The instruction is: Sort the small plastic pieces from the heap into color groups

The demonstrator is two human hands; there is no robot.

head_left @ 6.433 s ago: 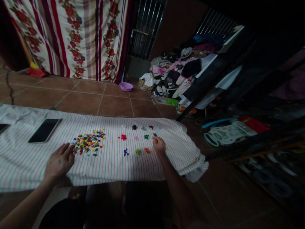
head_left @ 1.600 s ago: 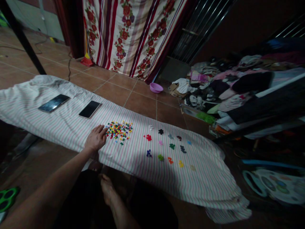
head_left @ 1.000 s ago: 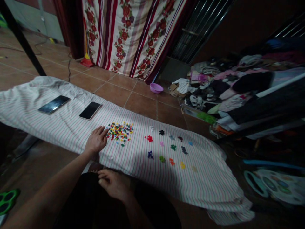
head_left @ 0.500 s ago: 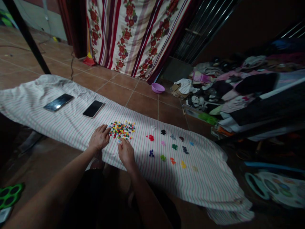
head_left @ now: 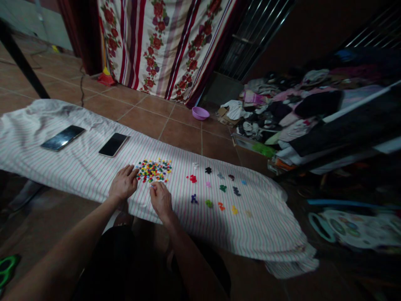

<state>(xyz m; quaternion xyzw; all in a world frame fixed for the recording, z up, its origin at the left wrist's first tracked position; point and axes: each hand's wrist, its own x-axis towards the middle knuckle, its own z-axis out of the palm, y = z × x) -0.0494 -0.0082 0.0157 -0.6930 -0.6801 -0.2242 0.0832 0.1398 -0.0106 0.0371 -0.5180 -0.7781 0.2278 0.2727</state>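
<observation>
A mixed pile of small coloured pieces [head_left: 156, 169] lies on a striped cloth [head_left: 175, 225]. My left hand [head_left: 124, 182] rests palm down at the pile's left edge, fingers stretched out and holding nothing I can see. Just below the pile, my right hand [head_left: 161, 200] has thumb and forefinger pinched together; what is between them is too small to name. To the right, pieces sit in little one-colour groups, among them red pieces [head_left: 192, 179], black pieces [head_left: 208, 170], dark green pieces [head_left: 222, 188], lime green pieces [head_left: 209, 203] and yellow pieces [head_left: 234, 210].
Two phones, a dark phone [head_left: 63, 138] and a pale-edged phone [head_left: 113, 144], lie on the cloth to the left. On the tiled floor beyond stands a purple basin [head_left: 200, 113]. Clothes [head_left: 282, 104] are heaped at the right. A flowered curtain [head_left: 163, 46] hangs behind.
The whole view has shifted, so the scene sits a little further left. Both hands stay beside the pile, and my right hand keeps its pinch.
</observation>
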